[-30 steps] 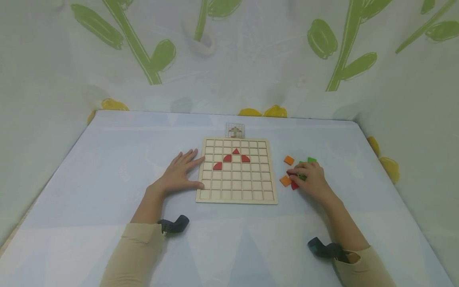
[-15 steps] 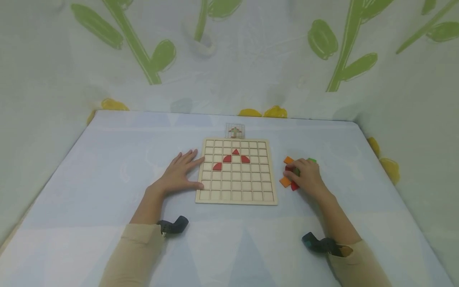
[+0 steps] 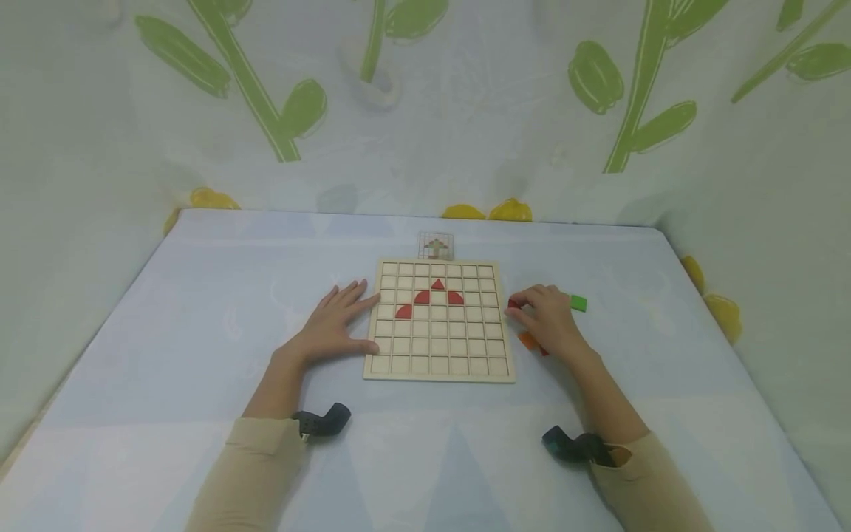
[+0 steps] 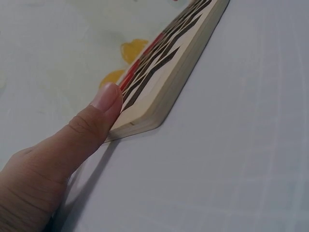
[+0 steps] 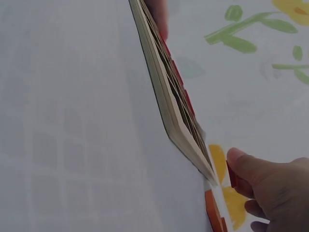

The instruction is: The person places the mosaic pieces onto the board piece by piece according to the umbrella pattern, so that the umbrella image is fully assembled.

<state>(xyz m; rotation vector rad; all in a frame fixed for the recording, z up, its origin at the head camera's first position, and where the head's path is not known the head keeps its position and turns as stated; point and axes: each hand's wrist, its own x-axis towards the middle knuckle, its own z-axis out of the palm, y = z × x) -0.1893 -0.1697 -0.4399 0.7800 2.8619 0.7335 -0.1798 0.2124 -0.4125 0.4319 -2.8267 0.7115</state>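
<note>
A wooden grid board (image 3: 439, 366) lies mid-frame, its left edge touched by the spread left hand (image 3: 335, 321), seemingly for steadiness; just right of it, the right hand (image 3: 550, 318) pinches a small red tile (image 5: 231, 175).

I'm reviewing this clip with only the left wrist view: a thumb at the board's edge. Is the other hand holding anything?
Observer: Yes, the right hand pinches a red piece, as the right wrist view shows.
Operator: And does anything lie past the far edge of the board, which my view cuts off?
Observer: Yes, the head view shows a small printed card there.
</note>
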